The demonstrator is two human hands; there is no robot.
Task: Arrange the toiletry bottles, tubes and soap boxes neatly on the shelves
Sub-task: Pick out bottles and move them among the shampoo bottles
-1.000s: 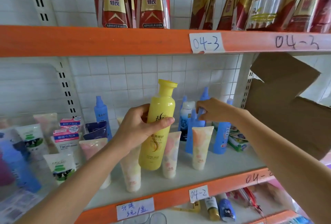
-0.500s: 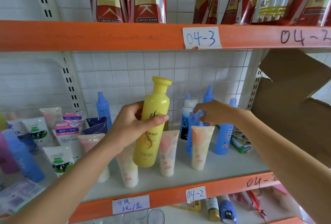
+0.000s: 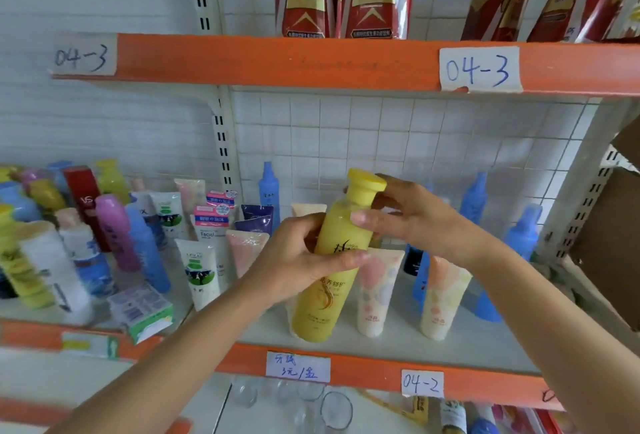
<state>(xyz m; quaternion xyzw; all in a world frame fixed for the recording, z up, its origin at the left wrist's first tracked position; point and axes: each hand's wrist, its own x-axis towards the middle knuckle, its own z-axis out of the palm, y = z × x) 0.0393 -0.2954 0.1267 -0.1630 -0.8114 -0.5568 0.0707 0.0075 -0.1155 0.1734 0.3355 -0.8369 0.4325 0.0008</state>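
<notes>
left hand: grips the yellow bottle at mid-body
right hand: fingers curl round its neck
bottle: tilted, over the shelf front, not yet placed
done: pastel tubes upright in a row
left: jumbled bottles at left

left hand: fingers curled, gripping | right hand: fingers curled, gripping

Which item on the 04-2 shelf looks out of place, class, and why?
The white and green soap box lies tilted at the shelf's front edge, overhanging it, while the tubes beside it stand upright. The yellow bottle leans too, but both hands hold it.
</notes>
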